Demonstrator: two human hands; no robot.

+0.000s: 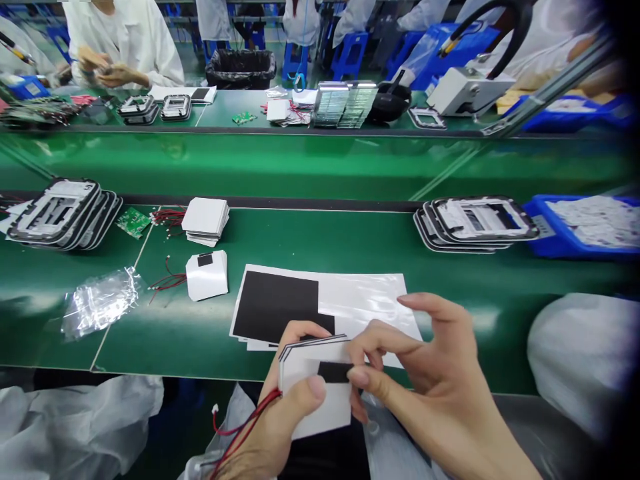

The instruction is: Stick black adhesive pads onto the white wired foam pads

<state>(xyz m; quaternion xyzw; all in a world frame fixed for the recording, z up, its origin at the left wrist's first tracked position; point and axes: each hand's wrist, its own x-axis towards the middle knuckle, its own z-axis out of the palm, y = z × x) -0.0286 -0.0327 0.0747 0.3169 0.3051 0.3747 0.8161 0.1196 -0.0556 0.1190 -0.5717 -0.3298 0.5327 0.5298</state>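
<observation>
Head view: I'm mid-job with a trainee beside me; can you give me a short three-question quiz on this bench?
1. Pick one. The left hand holds a white pack. Where on it is the right hand working with its thumb tip?
a) at the wires
b) at the black patch
c) under the left thumb

2. True or false: the clear plastic bag lies to the left of the blue tray.

3. What lies on the green bench just beyond the hands?

Key: 1. b; 2. true; 3. white sheets with black pieces on top.
</observation>
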